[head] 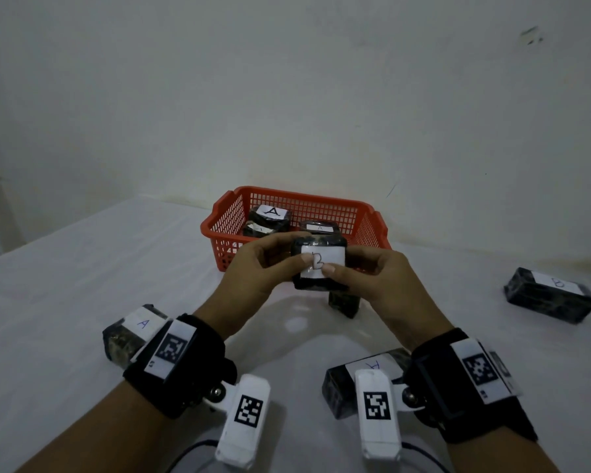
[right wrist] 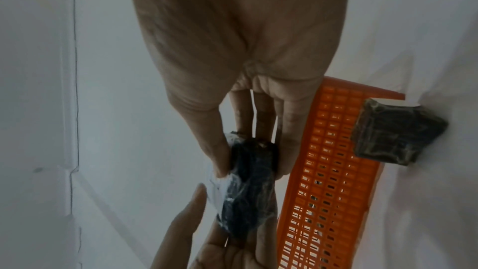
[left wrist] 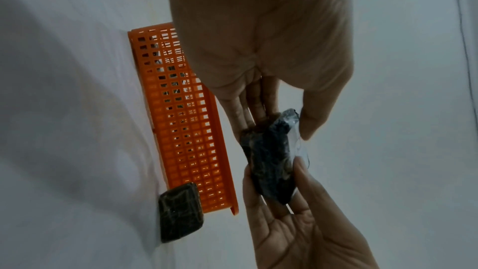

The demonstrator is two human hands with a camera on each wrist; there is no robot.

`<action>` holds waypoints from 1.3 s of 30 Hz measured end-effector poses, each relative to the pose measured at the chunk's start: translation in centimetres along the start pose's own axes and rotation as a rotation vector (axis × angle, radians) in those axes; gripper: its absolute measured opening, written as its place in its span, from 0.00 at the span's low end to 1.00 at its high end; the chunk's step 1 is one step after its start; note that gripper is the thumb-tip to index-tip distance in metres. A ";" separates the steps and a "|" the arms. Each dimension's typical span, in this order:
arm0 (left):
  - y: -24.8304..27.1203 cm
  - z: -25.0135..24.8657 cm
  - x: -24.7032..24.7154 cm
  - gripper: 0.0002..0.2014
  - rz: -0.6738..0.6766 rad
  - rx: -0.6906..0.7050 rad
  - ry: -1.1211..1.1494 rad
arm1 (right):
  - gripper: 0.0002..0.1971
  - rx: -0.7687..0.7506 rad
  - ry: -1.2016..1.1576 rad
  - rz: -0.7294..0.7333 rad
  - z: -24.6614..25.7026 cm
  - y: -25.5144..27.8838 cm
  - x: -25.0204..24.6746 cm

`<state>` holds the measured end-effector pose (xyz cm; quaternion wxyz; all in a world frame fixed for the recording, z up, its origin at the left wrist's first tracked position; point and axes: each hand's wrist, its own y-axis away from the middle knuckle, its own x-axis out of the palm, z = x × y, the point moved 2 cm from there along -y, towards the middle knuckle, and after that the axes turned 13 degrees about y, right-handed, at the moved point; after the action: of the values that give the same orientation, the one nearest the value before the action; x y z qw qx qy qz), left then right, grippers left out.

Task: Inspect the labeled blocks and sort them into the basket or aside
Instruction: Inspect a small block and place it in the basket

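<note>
Near right, dark block [head: 359, 380] lay on white surface [head: 65, 268], label reading "A" upside down. Near left, block labelled "A" [head: 130, 332]. Left hand [head: 253, 271] and right hand [head: 372, 278] pinched block labelled "B" [head: 319, 264] above surface, thumbs on label. Right, block marked "B" [head: 550, 295]. Far, red basket [head: 372, 227] held two "A" blocks [head: 270, 220].

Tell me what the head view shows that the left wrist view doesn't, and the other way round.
Only the head view shows the letters: the held block reads B, two blocks labeled A lie in the basket, and another B block lies far right. Only the left wrist view shows both palms from below, with fingers behind the block. Both show the left hand and right hand gripping one dark block, the basket, and the standing block before it.
</note>
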<state>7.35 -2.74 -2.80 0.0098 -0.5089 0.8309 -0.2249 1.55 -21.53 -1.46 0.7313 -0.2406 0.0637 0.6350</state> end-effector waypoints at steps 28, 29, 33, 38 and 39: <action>0.1 0.4 0.1 0.20 0.083 -0.091 -0.001 | 0.22 -0.019 -0.113 0.051 -0.7 -0.5 -0.8; 0.1 0.4 0.1 0.22 0.089 -0.101 0.000 | 0.22 -0.017 -0.106 0.049 -0.7 -0.5 -0.8; 0.0 0.4 -0.2 0.24 0.056 -0.075 -0.068 | 0.28 -0.002 -0.146 0.087 -1.1 -0.6 -0.7; 0.1 0.3 -0.2 0.29 0.091 -0.126 -0.041 | 0.28 -0.020 -0.071 0.045 -0.9 -0.6 -1.1; 0.2 0.2 -0.2 0.29 0.080 -0.112 -0.066 | 0.29 -0.021 -0.071 0.050 -1.0 -0.6 -1.1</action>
<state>7.35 -2.58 -3.04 0.0179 -0.4821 0.8610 -0.1607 2.16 -23.01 -1.75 0.7145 -0.2237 0.0370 0.6619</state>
